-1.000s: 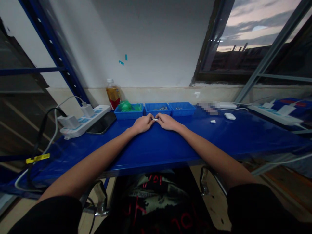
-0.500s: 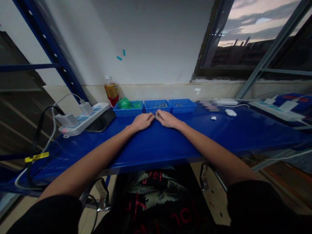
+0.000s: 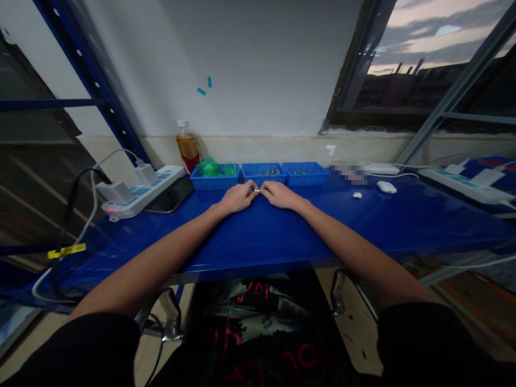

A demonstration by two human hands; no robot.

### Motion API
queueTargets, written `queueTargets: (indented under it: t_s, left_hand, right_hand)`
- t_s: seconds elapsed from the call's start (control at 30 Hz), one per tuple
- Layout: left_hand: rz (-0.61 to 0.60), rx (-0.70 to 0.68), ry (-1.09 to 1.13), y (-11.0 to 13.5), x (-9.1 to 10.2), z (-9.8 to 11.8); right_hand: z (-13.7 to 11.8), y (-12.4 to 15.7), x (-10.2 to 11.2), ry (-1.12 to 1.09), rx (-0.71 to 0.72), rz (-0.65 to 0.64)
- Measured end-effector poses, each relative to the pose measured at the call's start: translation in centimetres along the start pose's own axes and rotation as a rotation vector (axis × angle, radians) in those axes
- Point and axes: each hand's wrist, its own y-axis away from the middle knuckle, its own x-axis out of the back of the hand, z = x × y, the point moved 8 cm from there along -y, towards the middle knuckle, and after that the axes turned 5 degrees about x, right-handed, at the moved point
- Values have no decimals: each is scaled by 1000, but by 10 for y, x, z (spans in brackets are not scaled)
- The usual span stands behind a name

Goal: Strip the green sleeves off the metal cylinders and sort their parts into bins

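Note:
A small silvery metal piece [image 3: 257,190] shows between the fingertips of both hands, just above the blue table [image 3: 258,236]; it is too small to tell its exact kind. My left hand [image 3: 239,197] is closed, pinching its left end. From the other side my right hand [image 3: 279,194] meets it with closed fingers, whose tips are partly hidden. Right behind the hands stand three blue trays: the left tray [image 3: 215,183] has green plastic bags [image 3: 210,167] in it, the middle tray [image 3: 246,174] holds small metal parts, and the right tray [image 3: 308,178] has a few metal bits.
To the left lie a white power strip [image 3: 129,208] with plugged-in chargers and a black phone [image 3: 171,194]. A drink bottle [image 3: 188,148] stands by the wall. On the right are a white earbud case [image 3: 386,187], an earbud [image 3: 357,195] and another power strip [image 3: 455,181].
The fingertips have drawn slightly apart, so the metal piece between them now shows more plainly. The whole view has shifted a little with the head.

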Motion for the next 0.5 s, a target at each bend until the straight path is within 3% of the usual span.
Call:
queueTargets:
  t_s: [0.33,0.5]
  left_hand:
    - [-37,61,6,-5,-5,-8]
    - [-10,50,59,-3,-3,-7]
  right_hand:
    - [2,3,-1,-35,1,34]
    - [8,2,-1,-179,-91,-5]
